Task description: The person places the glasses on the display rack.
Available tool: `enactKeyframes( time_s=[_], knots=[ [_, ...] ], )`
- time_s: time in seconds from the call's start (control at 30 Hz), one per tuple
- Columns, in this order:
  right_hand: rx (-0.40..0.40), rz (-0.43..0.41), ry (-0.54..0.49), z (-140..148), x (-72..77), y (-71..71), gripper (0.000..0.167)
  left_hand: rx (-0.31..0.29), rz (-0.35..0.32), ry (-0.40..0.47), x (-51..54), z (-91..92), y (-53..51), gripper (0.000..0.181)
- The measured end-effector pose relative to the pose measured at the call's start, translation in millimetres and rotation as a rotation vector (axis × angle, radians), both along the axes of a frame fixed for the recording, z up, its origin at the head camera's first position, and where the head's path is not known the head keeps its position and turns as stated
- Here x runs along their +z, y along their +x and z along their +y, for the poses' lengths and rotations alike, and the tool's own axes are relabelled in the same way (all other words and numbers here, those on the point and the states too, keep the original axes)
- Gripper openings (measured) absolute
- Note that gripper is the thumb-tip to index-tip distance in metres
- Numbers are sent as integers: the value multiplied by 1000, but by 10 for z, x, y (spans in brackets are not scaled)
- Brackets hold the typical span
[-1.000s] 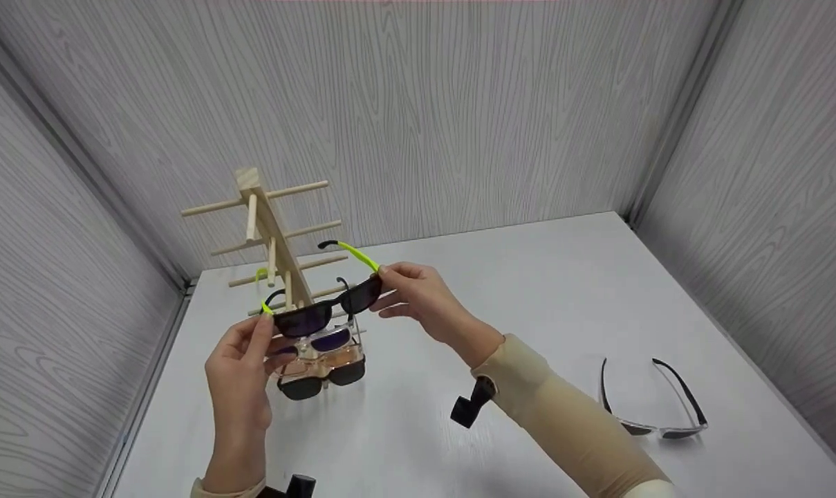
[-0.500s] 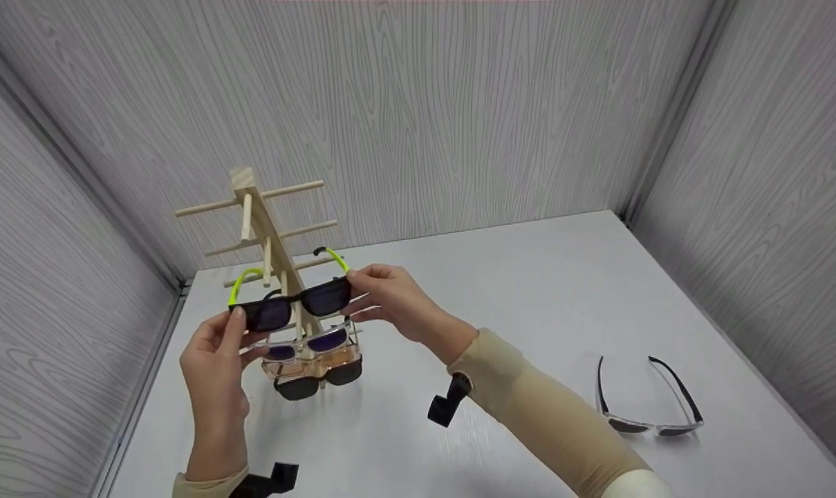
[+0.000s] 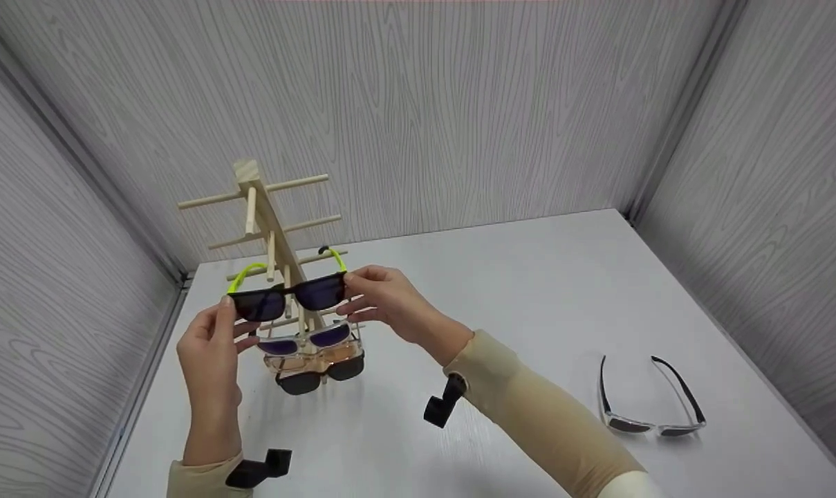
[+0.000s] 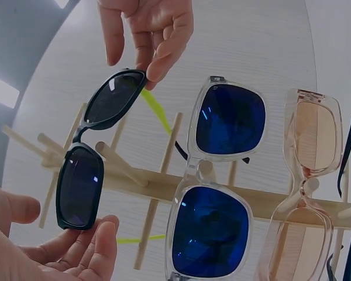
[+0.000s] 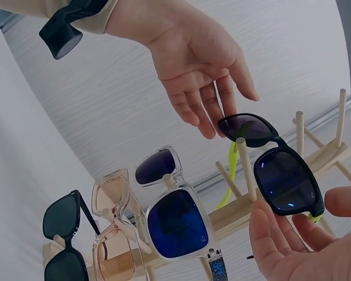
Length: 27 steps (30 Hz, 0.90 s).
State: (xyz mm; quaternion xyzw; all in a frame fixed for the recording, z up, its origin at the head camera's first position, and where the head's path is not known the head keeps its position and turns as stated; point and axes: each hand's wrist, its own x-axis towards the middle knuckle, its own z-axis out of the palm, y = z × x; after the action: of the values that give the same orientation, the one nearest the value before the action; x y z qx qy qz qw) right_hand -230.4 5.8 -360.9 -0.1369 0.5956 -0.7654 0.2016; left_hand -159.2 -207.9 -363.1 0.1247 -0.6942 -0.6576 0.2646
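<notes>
Black sunglasses (image 3: 321,292) between left hand (image 3: 209,346) and right hand (image 3: 390,302), each gripping one end.

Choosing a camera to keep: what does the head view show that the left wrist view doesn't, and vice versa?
Only the head view: clear-framed sunglasses with black arms, lying on the white table, and beige sleeves.
Only the left wrist view: bright white strips at the upper left.
Both: the left hand and right hand holding black-framed sunglasses with yellow-green arms, near a pale wooden rack bearing clear-framed, blue-lensed sunglasses.
</notes>
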Motion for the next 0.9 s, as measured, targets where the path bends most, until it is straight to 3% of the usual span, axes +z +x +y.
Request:
enactKeyframes(
  time_s=[0.37, 0.9],
  knots=[
    [27, 12, 31, 39, -71, 26, 27, -3, -39, 38, -53, -37, 3, 40],
    [16, -29, 64, 91, -149, 45, 30, 10, -75, 0, -142, -54, 56, 44]
  ],
)
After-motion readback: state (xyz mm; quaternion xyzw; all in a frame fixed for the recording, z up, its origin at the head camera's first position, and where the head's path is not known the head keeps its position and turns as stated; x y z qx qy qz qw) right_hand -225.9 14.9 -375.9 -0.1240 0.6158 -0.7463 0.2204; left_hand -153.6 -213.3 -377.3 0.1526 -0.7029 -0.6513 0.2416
